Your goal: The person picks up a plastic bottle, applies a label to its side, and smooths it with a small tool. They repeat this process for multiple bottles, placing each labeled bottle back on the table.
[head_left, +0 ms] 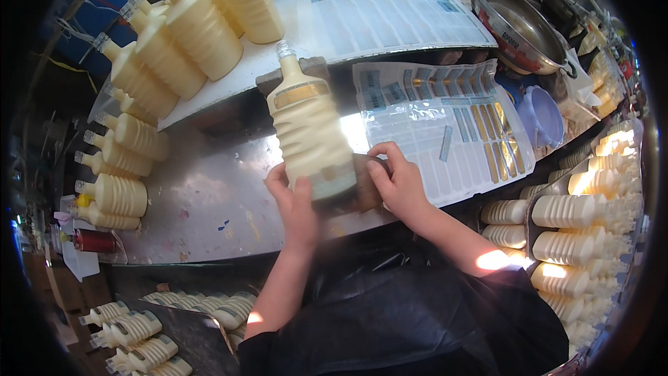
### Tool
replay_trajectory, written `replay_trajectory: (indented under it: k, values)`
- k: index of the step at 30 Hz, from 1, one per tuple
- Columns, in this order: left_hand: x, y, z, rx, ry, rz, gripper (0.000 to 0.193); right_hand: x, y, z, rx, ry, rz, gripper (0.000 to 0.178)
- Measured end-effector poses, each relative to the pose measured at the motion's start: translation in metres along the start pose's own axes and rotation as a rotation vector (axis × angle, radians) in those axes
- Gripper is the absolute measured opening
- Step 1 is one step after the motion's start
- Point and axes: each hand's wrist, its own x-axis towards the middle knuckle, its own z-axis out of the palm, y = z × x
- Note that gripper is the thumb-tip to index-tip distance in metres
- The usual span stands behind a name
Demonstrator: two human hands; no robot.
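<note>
A cream ribbed plastic bottle [309, 129] with a clear cap and a gold band lies on a metal work surface [202, 195], its neck pointing away from me. My left hand [292, 202] presses against its lower left side. My right hand [393, 177] holds its base from the right, fingers curled over a dark wooden block [365, 184] under the bottle. A sheet of peel-off gold and blue stickers [452, 132] lies just right of the bottle.
Several cream bottles lie in rows at the upper left [181, 35] and along the left edge [118, 167]. More bottles are stacked at the right [577, 216] and lower left [139, 348]. A metal bowl [522, 28] and a purple tub [546, 115] stand upper right.
</note>
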Motion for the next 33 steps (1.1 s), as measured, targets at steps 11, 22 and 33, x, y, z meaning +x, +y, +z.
replay_trajectory:
  k: [11, 22, 33]
  values:
    - [-0.007, 0.015, 0.003, -0.138, 0.035, -0.073, 0.032, -0.007, -0.093, 0.007, -0.219, -0.219, -0.304, 0.024]
    - [0.010, 0.002, -0.007, 0.291, -0.026, 0.053, 0.043, -0.009, 0.002, 0.006, 0.149, -0.001, 0.093, 0.018]
    - [0.066, 0.020, -0.027, 0.107, 0.078, 0.151, 0.029, 0.008, -0.048, -0.024, 0.129, -0.148, -0.068, 0.028]
